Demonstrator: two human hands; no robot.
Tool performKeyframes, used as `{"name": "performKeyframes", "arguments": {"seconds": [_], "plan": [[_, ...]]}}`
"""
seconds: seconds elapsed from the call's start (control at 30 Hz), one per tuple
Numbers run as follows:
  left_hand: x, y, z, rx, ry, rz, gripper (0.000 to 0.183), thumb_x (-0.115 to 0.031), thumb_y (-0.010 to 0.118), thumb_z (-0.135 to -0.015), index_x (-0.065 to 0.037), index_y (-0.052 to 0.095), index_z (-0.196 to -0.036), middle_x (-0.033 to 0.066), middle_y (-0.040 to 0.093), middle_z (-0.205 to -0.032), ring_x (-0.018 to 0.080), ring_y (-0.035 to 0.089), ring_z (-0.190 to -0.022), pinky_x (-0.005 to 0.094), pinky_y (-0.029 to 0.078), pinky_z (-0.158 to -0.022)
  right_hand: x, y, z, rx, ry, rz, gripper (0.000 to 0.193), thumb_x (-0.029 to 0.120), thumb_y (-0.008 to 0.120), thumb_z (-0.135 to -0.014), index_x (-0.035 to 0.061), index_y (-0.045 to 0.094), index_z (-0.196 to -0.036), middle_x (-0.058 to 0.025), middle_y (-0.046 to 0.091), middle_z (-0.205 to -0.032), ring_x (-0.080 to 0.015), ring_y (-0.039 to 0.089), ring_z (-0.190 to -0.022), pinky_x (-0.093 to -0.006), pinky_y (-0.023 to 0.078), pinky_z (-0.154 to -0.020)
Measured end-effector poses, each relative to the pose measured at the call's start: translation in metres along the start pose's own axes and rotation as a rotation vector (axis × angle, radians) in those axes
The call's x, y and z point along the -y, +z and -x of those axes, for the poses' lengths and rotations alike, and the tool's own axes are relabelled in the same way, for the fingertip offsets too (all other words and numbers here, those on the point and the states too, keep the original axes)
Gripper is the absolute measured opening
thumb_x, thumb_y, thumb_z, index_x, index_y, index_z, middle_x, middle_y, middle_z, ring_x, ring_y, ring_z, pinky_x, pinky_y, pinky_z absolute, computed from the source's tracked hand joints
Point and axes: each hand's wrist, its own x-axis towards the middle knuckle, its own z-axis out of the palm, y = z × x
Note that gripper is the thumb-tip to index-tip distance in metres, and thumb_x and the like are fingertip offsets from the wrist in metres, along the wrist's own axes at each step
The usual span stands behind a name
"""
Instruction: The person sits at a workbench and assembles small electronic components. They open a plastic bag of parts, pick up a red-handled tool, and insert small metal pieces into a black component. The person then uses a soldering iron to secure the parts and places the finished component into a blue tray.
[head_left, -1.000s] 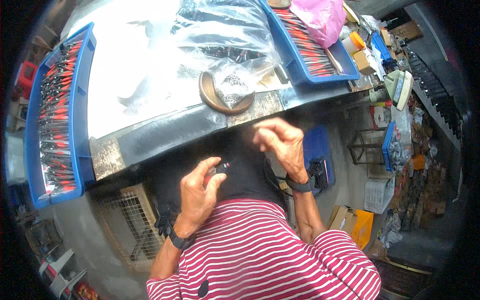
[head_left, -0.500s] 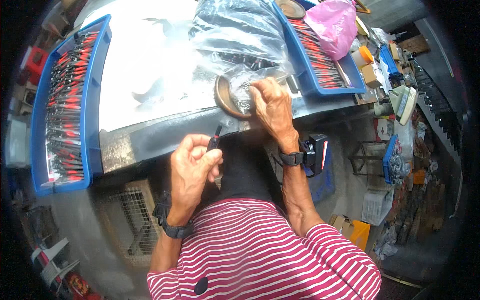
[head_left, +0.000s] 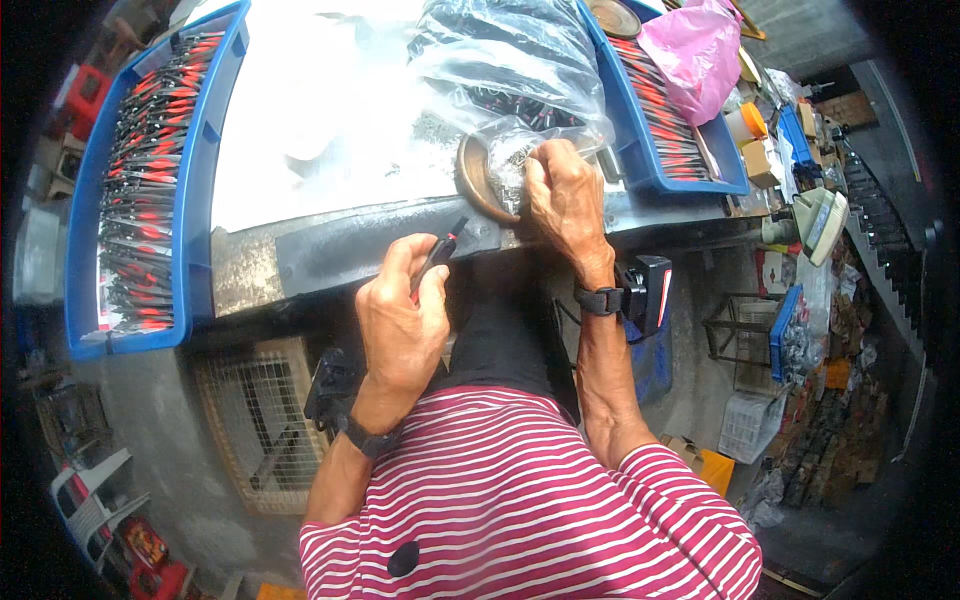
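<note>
A slim black pen-shaped piece with red on it (head_left: 440, 258) is pinched between the thumb and fingers of my left hand (head_left: 400, 312), its dark tip pointing up and away from me. My right hand (head_left: 568, 205) is closed at the table's front edge, over a brown round bowl (head_left: 469, 185). Its fingertips touch or hover just above a clear plastic bag of small shiny parts (head_left: 508, 165) in that bowl; whatever they pinch is hidden. Behind the bowl lies a large clear bag (head_left: 500, 60) filled with dark pieces.
Blue trays full of black-and-red slim pieces stand at the left (head_left: 192, 200) and right (head_left: 640, 130) of the table (head_left: 250, 272). A pink plastic bag (head_left: 690, 55) lies over the right tray. Farther right are an orange-lidded tub (head_left: 745, 122) and a small cardboard box (head_left: 760, 163).
My left hand has moved up and slightly right with the pen-shaped piece, which now leans more to the right. My right hand stays closed at the bowl. The whole view has shifted slightly.
</note>
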Motion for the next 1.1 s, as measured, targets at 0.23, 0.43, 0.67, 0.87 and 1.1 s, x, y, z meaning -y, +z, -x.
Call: {"name": "performKeyframes", "arguments": {"seconds": [0.23,0.43,0.67,0.87,1.1], "plan": [[0.011,0.006,-0.002,-0.074,0.195,-0.163,0.022,0.005,0.058,-0.08,0.004,0.059,-0.102,0.0222,0.066,-0.089,0.0343,0.068,-0.08,0.0377,0.054,-0.07,0.0,-0.004,0.0,-0.003,0.159,-0.172,0.008,0.007,0.057,-0.086,-0.0007,0.059,-0.085,-0.0158,0.062,-0.075,-0.0244,0.063,-0.066,-0.0349,0.047,-0.06],[0.013,0.009,-0.009,-0.099,0.231,-0.134,0.023,0.005,0.059,-0.08,0.005,0.058,-0.103,0.0197,0.067,-0.086,0.0286,0.068,-0.071,0.0353,0.053,-0.063,0.002,-0.011,0.001,0.026,0.321,-0.356,0.008,0.006,0.057,-0.09,-0.0017,0.061,-0.09,-0.0048,0.063,-0.075,-0.0087,0.057,-0.062,-0.0235,0.045,-0.057],[0.005,-0.003,-0.011,0.231,-0.363,0.482,0.016,0.002,0.054,-0.088,0.006,0.055,-0.104,0.006,0.063,-0.076,0.0062,0.055,-0.057,0.018,0.043,-0.049,0.047,-0.028,0.023,0.041,0.4,-0.825,0.006,0.006,0.057,-0.091,0.0016,0.061,-0.092,-0.0015,0.061,-0.075,-0.0049,0.051,-0.057,-0.0188,0.04,-0.051],[0.004,0.0,-0.011,0.274,-0.41,0.56,0.013,0.001,0.054,-0.089,0.006,0.054,-0.101,0.0081,0.062,-0.075,0.0083,0.058,-0.057,0.0186,0.046,-0.047,0.072,-0.015,0.048,0.212,0.414,-0.848,0.006,0.005,0.058,-0.091,-0.0002,0.059,-0.094,-0.0002,0.059,-0.076,-0.0056,0.054,-0.066,-0.0208,0.044,-0.058],[0.006,0.004,-0.007,0.292,-0.409,0.581,0.013,0.002,0.054,-0.089,0.007,0.054,-0.101,0.0082,0.062,-0.075,0.0084,0.058,-0.057,0.0184,0.045,-0.046,0.071,-0.008,0.063,0.223,0.4,-0.791,0.008,0.005,0.06,-0.09,-0.0016,0.06,-0.095,-0.0036,0.061,-0.08,-0.0083,0.057,-0.072,-0.023,0.048,-0.065]]}}
